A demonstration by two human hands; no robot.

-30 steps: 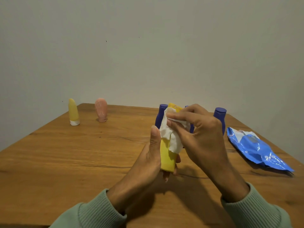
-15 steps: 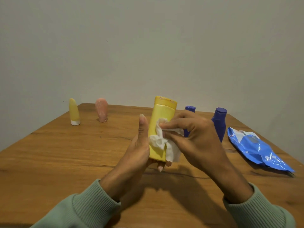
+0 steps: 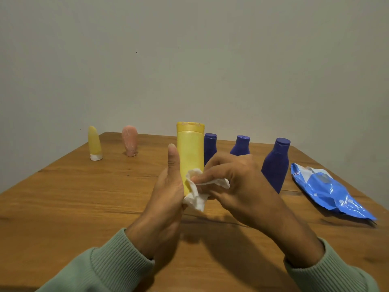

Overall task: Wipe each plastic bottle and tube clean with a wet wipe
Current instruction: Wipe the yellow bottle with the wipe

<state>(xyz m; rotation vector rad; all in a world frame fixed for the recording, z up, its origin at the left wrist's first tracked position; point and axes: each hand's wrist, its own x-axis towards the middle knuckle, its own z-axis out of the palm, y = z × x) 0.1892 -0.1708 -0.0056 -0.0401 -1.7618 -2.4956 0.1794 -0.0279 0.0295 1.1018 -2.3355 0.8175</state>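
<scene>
My left hand [image 3: 166, 199] holds a yellow plastic bottle [image 3: 190, 152] upright above the table, thumb along its left side. My right hand [image 3: 235, 186] pinches a crumpled white wet wipe [image 3: 196, 192] against the bottle's lower front. Behind them stand three dark blue bottles [image 3: 210, 147] [image 3: 241, 146] [image 3: 275, 165]; the largest is on the right. A yellow tube [image 3: 94, 144] and a pink tube [image 3: 130, 143] stand cap-down at the far left of the table.
A blue wet-wipe packet [image 3: 328, 190] lies on the wooden table [image 3: 73, 197] at the right, near the edge. A plain wall rises just behind the table's far edge.
The yellow bottle has been lifted and turned upright, cap now on top. The wipe has slid from its upper part down to its lower end.
</scene>
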